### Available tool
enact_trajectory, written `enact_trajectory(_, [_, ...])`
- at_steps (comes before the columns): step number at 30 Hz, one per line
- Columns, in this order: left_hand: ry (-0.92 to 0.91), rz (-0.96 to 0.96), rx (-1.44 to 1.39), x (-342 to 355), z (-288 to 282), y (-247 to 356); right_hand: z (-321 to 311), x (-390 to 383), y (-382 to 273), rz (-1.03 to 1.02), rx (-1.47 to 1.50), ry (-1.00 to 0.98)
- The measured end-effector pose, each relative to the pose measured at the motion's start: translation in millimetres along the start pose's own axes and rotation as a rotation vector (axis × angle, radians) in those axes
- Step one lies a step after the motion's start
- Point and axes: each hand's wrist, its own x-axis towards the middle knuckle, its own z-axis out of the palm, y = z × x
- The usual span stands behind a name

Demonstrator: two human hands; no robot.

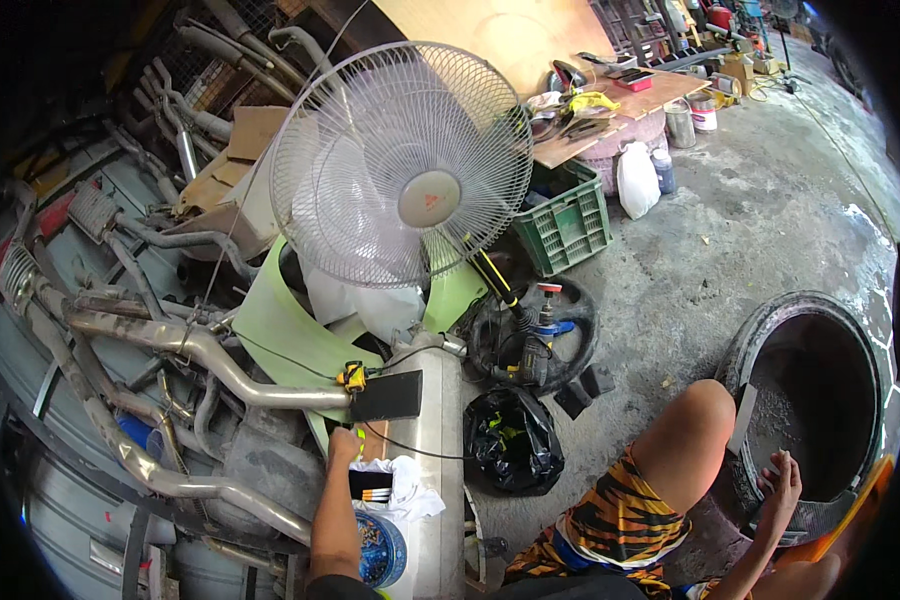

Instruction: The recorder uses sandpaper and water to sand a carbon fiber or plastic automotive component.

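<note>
My left hand [344, 442] reaches forward, closed, to the near left edge of a black flat rectangular thing [390, 396]. Whatever its fingers hold, if anything, is hidden. Beside that forearm are a white cloth [410, 490], several white-and-orange sticks [377, 494] and a blue patterned round tin [380, 550], set along a long pale metal body [438, 400]. On the right, my right hand [782, 482] hangs with loosely bent fingers apart, holding nothing I can see. It is next to a black tyre-shaped tub [727, 385] with a flat grey strip [742, 420] at its near rim.
A large pedestal fan [430, 198] stands ahead. Bent exhaust pipes [210, 355] are heaped on the left. A black bag-lined bin [513, 440] and a power tool [536, 358] over a black round base sit in the middle. Beyond are a green crate [567, 230] and a wooden table [660, 100].
</note>
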Motion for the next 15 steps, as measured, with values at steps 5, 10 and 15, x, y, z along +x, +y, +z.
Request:
enact_trajectory(5, [-0.081,-0.275,-0.322,-8.0,-26.5,105.4,-19.0,-15.2,-16.6,-0.031,-0.033,0.091])
enact_trajectory(10, [0.01,-0.098,-0.367,21.3,-52.2,190.2,-19.8,-15.5,-8.8,0.001,-0.049,0.11])
enact_trajectory(15, [-0.003,-0.051,-0.194,38.4,-46.0,215.3,-24.2,-23.3,-15.8,0.04,-0.086,0.177])
